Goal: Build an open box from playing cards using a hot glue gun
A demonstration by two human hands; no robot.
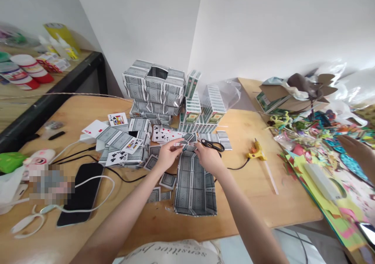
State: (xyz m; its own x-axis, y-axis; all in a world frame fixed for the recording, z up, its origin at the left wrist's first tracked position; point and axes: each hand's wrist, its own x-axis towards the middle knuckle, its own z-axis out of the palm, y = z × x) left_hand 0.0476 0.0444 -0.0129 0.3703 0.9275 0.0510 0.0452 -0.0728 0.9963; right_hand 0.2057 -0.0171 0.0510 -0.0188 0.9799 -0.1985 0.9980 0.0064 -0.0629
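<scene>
At the worn head camera's view, a person's two bare hands meet at the far end of an open, tray-like box (195, 178) built of grey-patterned playing cards, lying on a wooden table (249, 197) between the forearms. The left hand (169, 155), thumb and fingers drawn together, pinches a small card piece (183, 141) above the box's far end. The right hand (208, 157) has its fingers curled there too; whether they clasp the piece or the box wall cannot be told.

Legible print is scarce: a "J" on one face-up card (117, 119), a "6" on another card (156, 133) behind the left hand, and "sensitive" on the pale top (181, 252) at the lower edge. Labels on the jars at left are too blurred to read.

Counted on the table: one larger card-built structure (154, 86) with a square opening, one pair of black-handled scissors (215, 144) just beside the right hand, one yellow glue gun (257, 151) with one translucent stick, and one dark phone (83, 189). Three white-and-yellow bottles (66, 48) stand on the shelf at left. One other person's hand (356, 152) reaches in at right.
</scene>
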